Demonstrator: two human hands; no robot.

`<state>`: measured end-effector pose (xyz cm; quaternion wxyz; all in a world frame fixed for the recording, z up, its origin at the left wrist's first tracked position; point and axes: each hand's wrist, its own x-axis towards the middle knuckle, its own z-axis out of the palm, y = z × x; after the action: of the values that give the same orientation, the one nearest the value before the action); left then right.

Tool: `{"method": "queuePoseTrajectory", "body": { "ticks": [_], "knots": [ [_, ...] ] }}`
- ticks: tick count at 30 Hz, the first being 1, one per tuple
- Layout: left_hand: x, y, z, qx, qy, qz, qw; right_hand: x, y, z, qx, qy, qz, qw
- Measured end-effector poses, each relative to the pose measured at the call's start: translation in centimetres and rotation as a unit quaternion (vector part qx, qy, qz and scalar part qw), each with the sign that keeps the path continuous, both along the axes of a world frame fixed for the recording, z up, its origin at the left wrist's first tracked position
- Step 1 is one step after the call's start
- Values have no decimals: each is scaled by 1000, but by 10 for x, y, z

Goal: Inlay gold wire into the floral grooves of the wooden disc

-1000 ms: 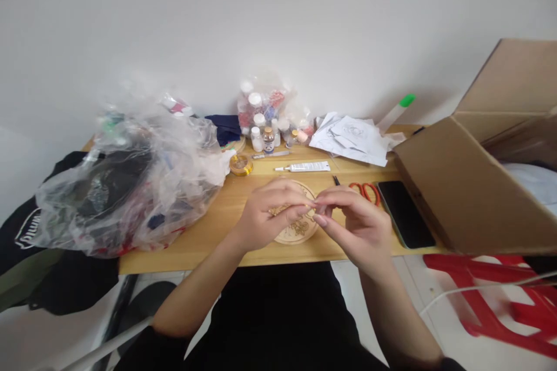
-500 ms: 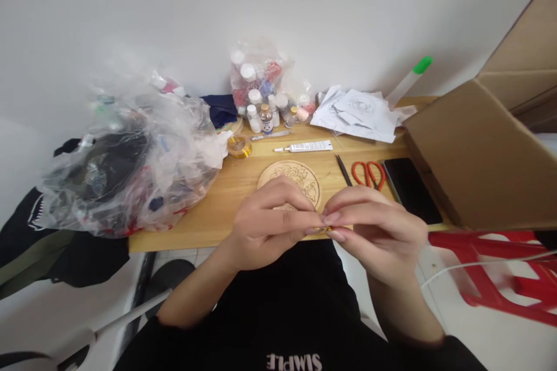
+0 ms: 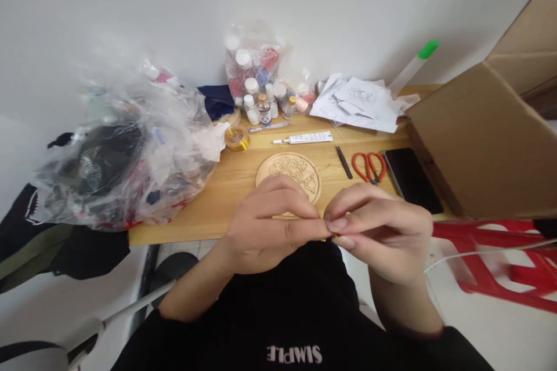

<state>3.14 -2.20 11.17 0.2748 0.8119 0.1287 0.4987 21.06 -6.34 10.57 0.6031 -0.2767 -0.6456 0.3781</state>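
My left hand point(image 3: 276, 223) and my right hand point(image 3: 385, 226) meet fingertip to fingertip above the front edge of the table. Pinched between them is a small bit of gold wire point(image 3: 323, 239), mostly covered by the fingers. Both hands are closed, thumbs against forefingers. Just beyond my left hand lies a round wooden board point(image 3: 289, 168) with a carved flower pattern, its near part hidden by that hand. Farther from my right hand lie black tweezers point(image 3: 343, 162) and red-handled pliers point(image 3: 369, 167).
A spool of gold wire point(image 3: 237, 139), a white glue tube point(image 3: 310, 137) and small bottles point(image 3: 264, 110) stand or lie at the back. A bulging plastic bag point(image 3: 174, 145) fills the left. Paper sheets point(image 3: 359, 101), a phone point(image 3: 412, 179) and a cardboard box point(image 3: 483, 145) are at right.
The view has tilted slightly, so the tabletop sits higher in the picture. My hands remain together; less of the gold wire shows between the fingertips now.
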Motion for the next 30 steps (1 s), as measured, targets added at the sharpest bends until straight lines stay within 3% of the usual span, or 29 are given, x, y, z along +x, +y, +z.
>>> {"method": "queuePoseTrajectory", "body": {
  "ticks": [9,24,30],
  "knots": [
    [0,-2,-5,-16,-7,-3,1000,1,1,-2,-12,-10,-1,1000],
    [10,-17,-5,-271,-75,0,960,-6,0,-6,-27,-4,-63,998],
    [11,-18,-6,-307,-77,-6,948,-7,-1,-7,-74,2,-72,995]
  ]
}}
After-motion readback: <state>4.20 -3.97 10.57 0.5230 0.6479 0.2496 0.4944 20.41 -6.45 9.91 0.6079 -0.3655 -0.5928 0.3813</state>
